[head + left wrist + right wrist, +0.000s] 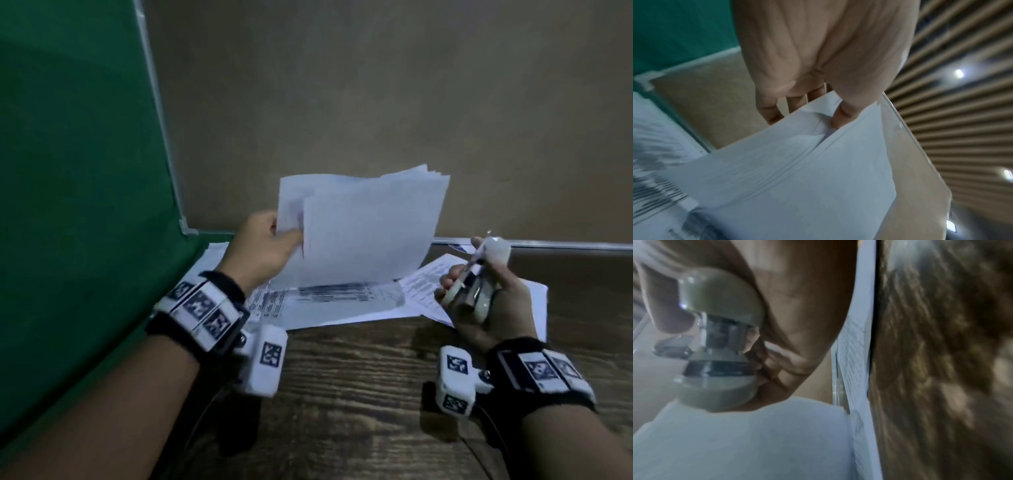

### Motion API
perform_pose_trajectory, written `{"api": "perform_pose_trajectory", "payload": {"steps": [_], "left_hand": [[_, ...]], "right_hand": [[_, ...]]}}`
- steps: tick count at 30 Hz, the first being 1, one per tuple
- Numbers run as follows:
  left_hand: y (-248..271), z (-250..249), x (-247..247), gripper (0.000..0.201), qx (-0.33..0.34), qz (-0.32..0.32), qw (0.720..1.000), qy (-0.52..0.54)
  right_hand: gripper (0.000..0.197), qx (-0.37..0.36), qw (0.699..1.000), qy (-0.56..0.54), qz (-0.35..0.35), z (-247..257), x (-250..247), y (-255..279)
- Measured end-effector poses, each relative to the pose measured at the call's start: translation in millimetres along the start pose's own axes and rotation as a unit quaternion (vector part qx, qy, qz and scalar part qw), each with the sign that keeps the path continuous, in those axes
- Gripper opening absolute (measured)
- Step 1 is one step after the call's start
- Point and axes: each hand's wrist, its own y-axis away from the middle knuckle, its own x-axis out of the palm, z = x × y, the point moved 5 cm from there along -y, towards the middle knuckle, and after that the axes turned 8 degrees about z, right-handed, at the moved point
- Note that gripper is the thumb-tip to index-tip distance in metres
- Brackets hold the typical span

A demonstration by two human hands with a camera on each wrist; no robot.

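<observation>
Head view: wooden table nearest. Stapler (white, partly clear) is gripped in the curled right hand, above printed sheets. Farther left, a sheaf of papers is pinched upright at its left edge by the left hand.

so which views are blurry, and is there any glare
Head view: dim but fairly sharp, the left hand and its paper sheaf clear; left wrist view: printed sheets motion-smeared, ceiling lights flare; right wrist view: stapler soft, wooden table streaked.
</observation>
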Motion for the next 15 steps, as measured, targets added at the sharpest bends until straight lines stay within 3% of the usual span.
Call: {"api": "perform_pose_trajectory", "payload": {"steps": [2, 6, 11, 15], "left_hand": [[21.0, 12.7, -13.1, 0.021, -0.012, -0.003, 0.994, 0.105], [44.2, 38.3, -23.9, 0.035, -0.034, -0.013, 0.971, 0.238], [53.4, 51.3, -23.0, 0.032, -0.054, 0.018, 0.942, 0.332], [63.4, 45.4, -26.1, 0.042, -0.061, 0.057, 0.932, 0.352]], "right_hand": [[0.053, 0.006, 0.995, 0.097, 0.015, -10.9, 8.4, -4.4], [0.026, -0.059, 0.953, 0.297, 0.011, -22.2, 40.5, 1.1], [0.039, -0.110, 0.880, 0.462, 0.010, -7.5, 73.2, 17.5], [0.045, -0.136, 0.860, 0.491, -0.001, 0.7, 82.5, 26.2]]}}
